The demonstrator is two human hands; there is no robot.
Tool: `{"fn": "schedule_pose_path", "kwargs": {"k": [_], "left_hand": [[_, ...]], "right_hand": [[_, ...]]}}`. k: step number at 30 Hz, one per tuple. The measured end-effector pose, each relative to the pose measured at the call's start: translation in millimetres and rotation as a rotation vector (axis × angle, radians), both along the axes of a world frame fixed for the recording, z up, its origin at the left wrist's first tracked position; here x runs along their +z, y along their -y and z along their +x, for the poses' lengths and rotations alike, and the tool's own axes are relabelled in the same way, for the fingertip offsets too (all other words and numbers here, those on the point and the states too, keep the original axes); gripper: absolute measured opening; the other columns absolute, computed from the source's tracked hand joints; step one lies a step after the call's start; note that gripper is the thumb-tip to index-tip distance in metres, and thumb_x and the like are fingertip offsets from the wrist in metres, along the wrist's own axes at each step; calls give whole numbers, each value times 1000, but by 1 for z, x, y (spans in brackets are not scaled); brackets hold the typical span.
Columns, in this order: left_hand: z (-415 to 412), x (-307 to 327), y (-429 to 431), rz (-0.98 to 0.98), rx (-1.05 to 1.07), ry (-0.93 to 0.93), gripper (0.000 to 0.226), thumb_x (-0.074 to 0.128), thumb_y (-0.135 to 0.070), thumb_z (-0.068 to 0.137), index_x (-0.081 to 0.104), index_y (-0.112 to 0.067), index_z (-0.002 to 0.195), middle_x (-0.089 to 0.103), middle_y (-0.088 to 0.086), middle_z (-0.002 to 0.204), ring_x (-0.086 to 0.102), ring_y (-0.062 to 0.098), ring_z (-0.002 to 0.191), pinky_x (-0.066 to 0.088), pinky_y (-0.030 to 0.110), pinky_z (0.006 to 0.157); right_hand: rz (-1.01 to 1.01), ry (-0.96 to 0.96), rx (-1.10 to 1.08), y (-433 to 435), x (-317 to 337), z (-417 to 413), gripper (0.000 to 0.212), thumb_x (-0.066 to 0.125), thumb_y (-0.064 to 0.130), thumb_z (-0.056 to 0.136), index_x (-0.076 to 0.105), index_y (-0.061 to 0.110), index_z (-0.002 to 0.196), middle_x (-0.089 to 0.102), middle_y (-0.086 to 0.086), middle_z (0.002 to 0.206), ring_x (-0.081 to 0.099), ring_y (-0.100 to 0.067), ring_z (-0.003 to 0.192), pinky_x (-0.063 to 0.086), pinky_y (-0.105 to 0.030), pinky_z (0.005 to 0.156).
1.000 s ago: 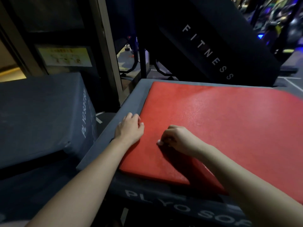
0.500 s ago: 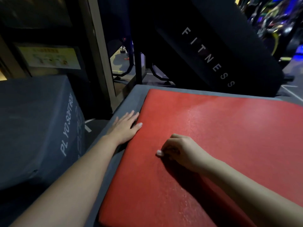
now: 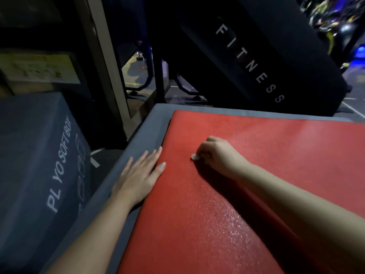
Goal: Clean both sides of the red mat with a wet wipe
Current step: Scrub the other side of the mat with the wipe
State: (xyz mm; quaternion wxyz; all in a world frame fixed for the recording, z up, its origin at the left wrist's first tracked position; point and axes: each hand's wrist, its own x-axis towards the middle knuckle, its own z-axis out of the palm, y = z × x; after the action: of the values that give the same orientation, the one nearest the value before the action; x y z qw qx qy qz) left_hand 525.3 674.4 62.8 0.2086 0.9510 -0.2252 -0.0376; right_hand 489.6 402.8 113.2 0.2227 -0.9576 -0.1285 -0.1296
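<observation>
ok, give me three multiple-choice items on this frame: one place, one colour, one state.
1. Where does the left hand lie?
A. in the middle of the mat
B. on the grey plyo box, beside the left edge of the red mat
C. raised off every surface

2. What colour is the wet wipe in the right hand?
A. white
B. blue
C. yellow

3. The left hand's fingers are:
A. curled in a fist
B. pinching the mat
C. straight and flat

Key: B, its palm is on the grey top, thumb at the mat's edge; A, a white wad shows under the curled fingers; C, all fingers lie extended.
</observation>
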Motion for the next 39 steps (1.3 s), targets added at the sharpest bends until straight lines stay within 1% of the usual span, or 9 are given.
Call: {"fn": "schedule_pose_path", "kwargs": {"k": [7,12,14,17,23,27,30,34,39], "left_hand": [[6,-2,-2,-8,-9,-7,73,1,-87,83,3,-62,151,8,-31,161,-2,-10,149,-6,35,125],[4,-3,-1,2,-4,-4,72,0,-88,82,2,-63,150,6,-32,161,-4,-11,148,-6,34,125],[5,-3,-1,1,-7,-10,72,0,-89,81,2,-64,149,5,-33,161,-6,-12,148,-7,33,125],[8,-3,0,-2,-4,5,72,0,-88,81,3,-65,149,5,-34,160,-6,-13,147,-7,34,125],[6,-4,0,-10,-10,-2,71,1,-89,82,2,-65,149,5,-34,161,-8,-15,147,-9,32,125],[8,-5,-1,-14,-7,6,71,2,-88,83,4,-64,150,6,-34,161,-7,-14,147,-7,33,125],[8,-6,0,-17,-14,7,72,1,-90,83,3,-64,150,6,-35,161,-7,-14,147,-7,34,125],[7,-4,-1,2,-18,3,70,1,-87,85,2,-62,151,6,-33,162,-7,-13,148,-7,34,125],[5,-3,0,4,-1,1,68,5,-85,88,1,-61,152,4,-34,161,-8,-14,147,-8,33,125]], "right_hand": [[16,-49,-52,6,-2,23,24,73,45,86,76,21,86,61,5,81,55,-6,68,38,-15,64],[137,-14,-287,31,3,59,18,77,32,85,76,14,87,67,1,75,66,-15,76,38,-9,59],[169,-37,-260,25,1,60,20,78,36,84,75,17,83,67,8,66,67,-7,68,40,-3,57],[153,-119,-137,6,-1,55,21,75,40,86,74,19,85,70,6,67,66,-3,63,49,-15,65],[155,-74,-317,34,7,79,23,72,36,89,76,14,87,74,-2,78,66,-15,81,49,-25,74],[105,-145,-165,20,1,70,23,69,44,91,77,23,88,74,5,82,68,-7,75,52,-22,74],[118,-81,-237,32,4,89,19,75,37,87,75,17,85,70,2,80,64,-13,71,43,-24,66],[116,0,-348,36,-1,111,10,73,20,87,76,10,90,73,-11,92,66,-29,93,41,-27,74],[74,-68,-216,33,-6,100,25,69,37,92,76,14,91,69,0,89,60,-12,83,41,-23,74]]}}
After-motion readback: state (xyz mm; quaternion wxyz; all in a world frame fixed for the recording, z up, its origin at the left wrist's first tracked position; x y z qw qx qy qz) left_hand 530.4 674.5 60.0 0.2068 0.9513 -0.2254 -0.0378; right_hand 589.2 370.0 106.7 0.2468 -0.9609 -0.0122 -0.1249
